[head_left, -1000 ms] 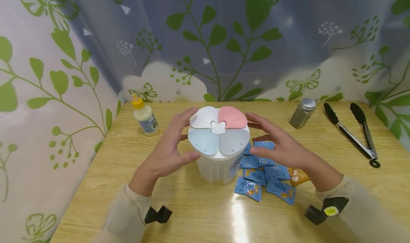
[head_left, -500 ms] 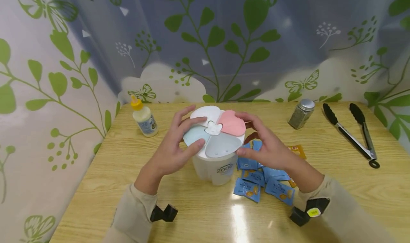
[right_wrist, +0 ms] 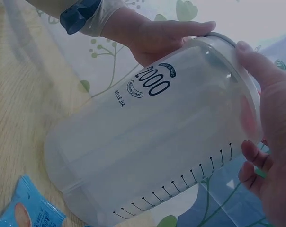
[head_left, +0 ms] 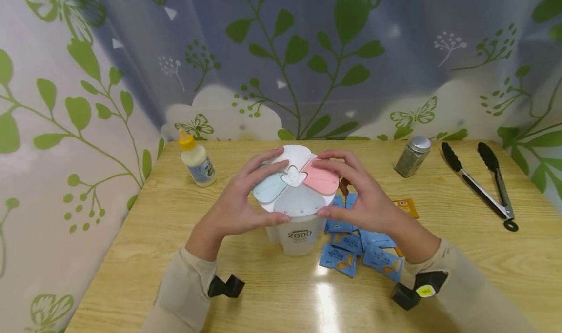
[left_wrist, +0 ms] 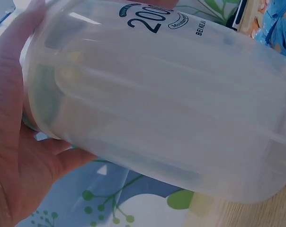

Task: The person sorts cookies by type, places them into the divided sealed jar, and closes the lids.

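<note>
A translucent storage canister [head_left: 297, 244] stands upright on the wooden table, marked "2000" on its front. Its round lid [head_left: 303, 200] has several petal flaps in white, pink, pale blue and grey around a white centre piece. My left hand [head_left: 234, 199] grips the lid's left side, fingers over the top and thumb at the front rim. On the opposite side, my right hand [head_left: 371, 194] holds it likewise, fingertips on the pink flap. The left wrist view shows the canister body [left_wrist: 157, 99] close up. In the right wrist view, tick marks run down the canister wall [right_wrist: 143, 132].
Blue snack packets [head_left: 338, 260] lie in a pile right of the canister, with an orange packet [head_left: 407, 207] beside them. A yellow-capped bottle [head_left: 198, 162] stands back left. A jar of dried herbs [head_left: 412, 156] and black-tipped tongs [head_left: 483, 189] are back right.
Both hands have closed in from beside the lid onto it. The canister and lid have turned clockwise, bringing the "2000" label round to the front and the pink flap to the right.
</note>
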Motion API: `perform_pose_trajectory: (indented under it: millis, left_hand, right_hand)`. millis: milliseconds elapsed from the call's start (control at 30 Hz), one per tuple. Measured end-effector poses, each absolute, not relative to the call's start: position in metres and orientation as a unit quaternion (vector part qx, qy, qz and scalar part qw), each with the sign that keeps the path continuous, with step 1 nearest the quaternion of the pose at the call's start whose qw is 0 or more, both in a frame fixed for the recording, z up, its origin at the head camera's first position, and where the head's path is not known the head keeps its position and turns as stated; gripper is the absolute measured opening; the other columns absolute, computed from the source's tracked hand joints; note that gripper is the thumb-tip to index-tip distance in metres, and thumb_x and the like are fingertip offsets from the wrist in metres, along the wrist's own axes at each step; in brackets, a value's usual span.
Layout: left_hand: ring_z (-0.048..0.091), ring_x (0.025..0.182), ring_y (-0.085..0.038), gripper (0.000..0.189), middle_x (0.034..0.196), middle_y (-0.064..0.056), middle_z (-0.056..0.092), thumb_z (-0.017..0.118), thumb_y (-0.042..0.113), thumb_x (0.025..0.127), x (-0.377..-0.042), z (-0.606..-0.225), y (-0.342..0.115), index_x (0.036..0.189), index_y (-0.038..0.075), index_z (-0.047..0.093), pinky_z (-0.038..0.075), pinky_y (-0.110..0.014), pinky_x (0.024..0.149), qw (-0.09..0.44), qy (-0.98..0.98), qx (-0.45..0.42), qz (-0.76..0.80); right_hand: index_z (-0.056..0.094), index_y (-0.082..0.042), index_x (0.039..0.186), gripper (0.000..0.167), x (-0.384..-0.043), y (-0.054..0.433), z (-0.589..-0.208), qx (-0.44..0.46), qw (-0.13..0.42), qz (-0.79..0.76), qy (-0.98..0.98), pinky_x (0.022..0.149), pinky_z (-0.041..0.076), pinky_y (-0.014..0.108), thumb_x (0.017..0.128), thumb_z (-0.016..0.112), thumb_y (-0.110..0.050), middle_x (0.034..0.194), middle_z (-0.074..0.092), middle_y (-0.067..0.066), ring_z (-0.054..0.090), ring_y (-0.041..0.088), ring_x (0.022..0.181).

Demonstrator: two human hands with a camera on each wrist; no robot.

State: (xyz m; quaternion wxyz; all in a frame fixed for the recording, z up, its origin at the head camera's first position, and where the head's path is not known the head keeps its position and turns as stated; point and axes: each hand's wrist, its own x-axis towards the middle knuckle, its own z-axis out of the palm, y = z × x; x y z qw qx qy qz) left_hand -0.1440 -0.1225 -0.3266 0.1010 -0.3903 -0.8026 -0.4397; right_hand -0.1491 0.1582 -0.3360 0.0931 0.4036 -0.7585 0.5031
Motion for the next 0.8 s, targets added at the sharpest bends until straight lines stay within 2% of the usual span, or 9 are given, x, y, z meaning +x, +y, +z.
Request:
perform_pose_trajectory:
  millis: [267,400,500,600,733,800]
  left_hand:
    - [0.034,0.148,-0.024,0.093,0.16,-0.004,0.036,0.063,0.077,0.078,-0.148,-0.327,-0.124,0.143,0.011,0.054,0.039,-0.052,0.114,0.101,-0.8,-0.395,-0.441]
    - [0.036,0.147,-0.024,0.084,0.158,-0.005,0.039,0.055,0.074,0.086,-0.149,-0.325,-0.123,0.14,0.01,0.057,0.038,-0.052,0.115,0.105,-0.793,-0.397,-0.45]
    - [0.039,0.145,-0.022,0.071,0.155,-0.006,0.044,0.045,0.066,0.096,-0.15,-0.325,-0.12,0.135,0.009,0.063,0.038,-0.051,0.115,0.108,-0.783,-0.389,-0.473]
    - [0.042,0.143,-0.022,0.06,0.153,-0.006,0.048,0.039,0.052,0.105,-0.15,-0.326,-0.118,0.122,0.003,0.07,0.04,-0.048,0.114,0.106,-0.771,-0.373,-0.505]
    - [0.043,0.142,-0.021,0.053,0.152,-0.006,0.049,0.037,0.04,0.108,-0.149,-0.328,-0.118,0.108,0.001,0.073,0.04,-0.046,0.114,0.105,-0.765,-0.354,-0.528]
    - [0.044,0.142,-0.021,0.051,0.151,-0.006,0.05,0.037,0.038,0.108,-0.148,-0.329,-0.117,0.113,0.001,0.072,0.038,-0.046,0.115,0.111,-0.765,-0.351,-0.529]
  right_hand:
    - [0.059,-0.008,0.137,0.072,-0.149,0.155,-0.335,0.384,0.085,0.538,-0.745,0.06,0.039,0.029,0.078,0.083,-0.041,0.145,0.043,0.009,0.048,0.013,0.094]
    - [0.063,-0.006,0.129,0.056,-0.148,0.152,-0.331,0.36,0.089,0.551,-0.748,0.059,0.039,0.027,0.083,0.082,-0.032,0.139,0.047,0.008,0.048,0.013,0.085]
    - [0.067,-0.005,0.121,0.035,-0.146,0.147,-0.325,0.314,0.085,0.564,-0.759,0.059,0.042,0.024,0.09,0.075,-0.019,0.131,0.05,0.005,0.052,0.014,0.078]
    - [0.068,-0.004,0.114,0.022,-0.146,0.143,-0.318,0.265,0.072,0.58,-0.767,0.06,0.046,0.022,0.094,0.07,-0.01,0.125,0.053,0.003,0.057,0.017,0.074]
    - [0.068,0.0,0.112,0.02,-0.145,0.139,-0.313,0.23,0.053,0.6,-0.764,0.064,0.049,0.021,0.095,0.068,-0.01,0.121,0.055,0.003,0.063,0.02,0.075]
    - [0.068,0.002,0.113,0.021,-0.145,0.138,-0.311,0.225,0.049,0.606,-0.761,0.067,0.051,0.02,0.095,0.068,-0.01,0.121,0.055,0.004,0.065,0.019,0.079]
